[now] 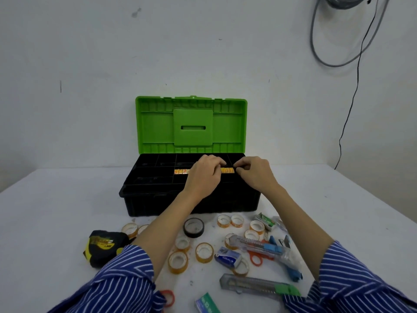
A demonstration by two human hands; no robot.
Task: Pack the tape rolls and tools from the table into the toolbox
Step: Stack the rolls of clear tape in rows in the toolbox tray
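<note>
1. Toolbox [158, 202]: black body with divided tray, green lid [191, 125] standing upright against the wall; set at the middle of the white worktop [56, 211].
2. Row of tape rolls [180, 171]: orange-yellow, standing on edge in a tray compartment right of centre; partly hidden by the hands.
3. Left hand [204, 177]: over the tray, fingers curled down onto the row of rolls; how firm the grip is cannot be told.
4. Right hand [255, 175]: just beside the left, fingertips pinched at the right end of the row, the grip nearly closed (what exactly it pinches is too small to tell).
5. Loose tape rolls [204, 252]: clear with orange cores, scattered on the worktop in front of the toolbox, between and around the forearms.
6. Black tape roll [193, 227]: lying flat near the toolbox front.
7. Tape measure [103, 246]: black and yellow, near left, touching the striped sleeve [126, 267].
8. Utility knives: one clear with blue slider [257, 245], one grey with green end [259, 286].
9. Scissors [257, 258]: orange handles, under the clear knife.
10. Staple boxes: blue-white [228, 257], green [266, 221].
</note>
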